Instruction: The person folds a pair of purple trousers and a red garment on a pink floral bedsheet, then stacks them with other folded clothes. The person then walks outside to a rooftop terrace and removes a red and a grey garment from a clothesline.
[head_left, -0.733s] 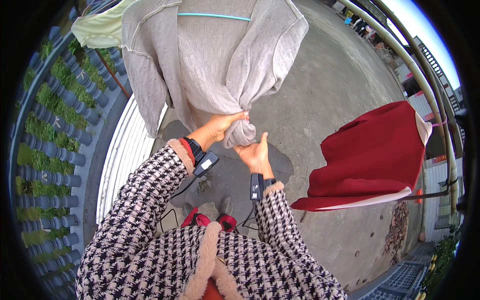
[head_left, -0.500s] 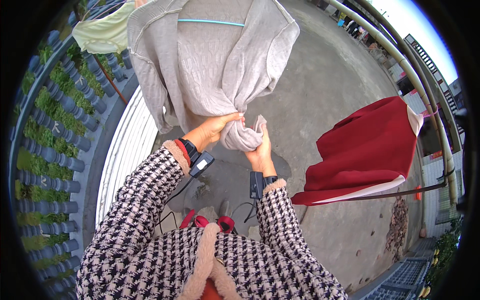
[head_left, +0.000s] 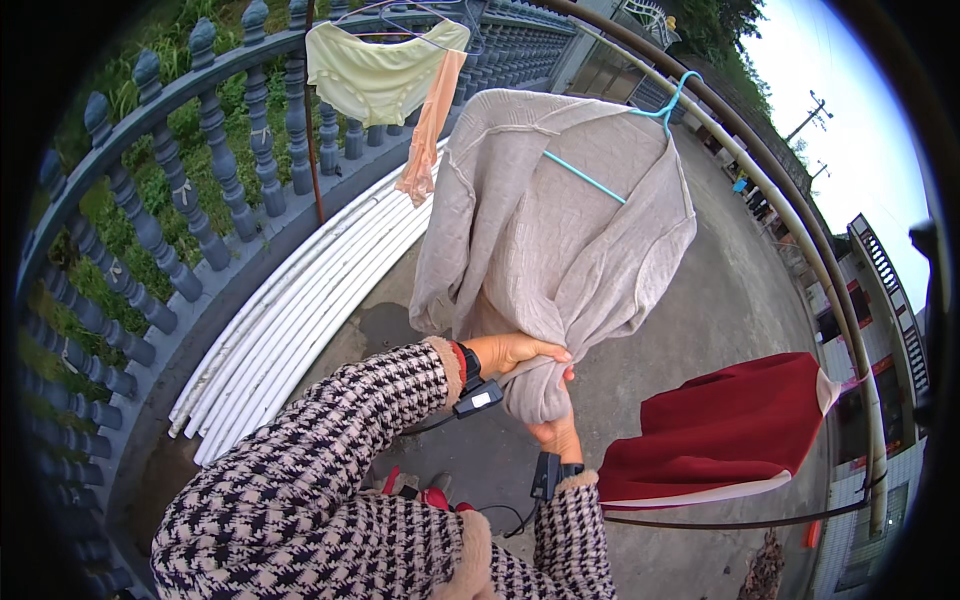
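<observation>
Where the rail (head_left: 800,210) curves across the upper right, one grey knitted garment (head_left: 560,240) hangs from one turquoise hanger (head_left: 640,140), its lower end gathered into a twisted bunch in front of the person. Hands, two: the left hand (head_left: 515,352) wraps over the top of the bunch, fingers (head_left: 545,350) closed around the cloth; the right hand (head_left: 556,432) grips the bunch from beneath, fingers clamped on it and mostly hidden behind the fabric. Sleeves, two, black-and-white houndstooth, each with a small black device at the wrist. Other laundry, three pieces: one pale yellow garment (head_left: 380,75) and one peach strip of cloth (head_left: 428,130) hang at the top near the balustrade (head_left: 150,230); one dark red garment (head_left: 725,430) hangs at the lower right, well apart from the grey one. White pipes (head_left: 290,320), a bundle lying along the foot of the balustrade on the concrete floor (head_left: 720,300); their number cannot be counted. The yellow garment's hanger is hard to make out. The red garment's support is partly cut off. Red shoes show partly between the sleeves.
</observation>
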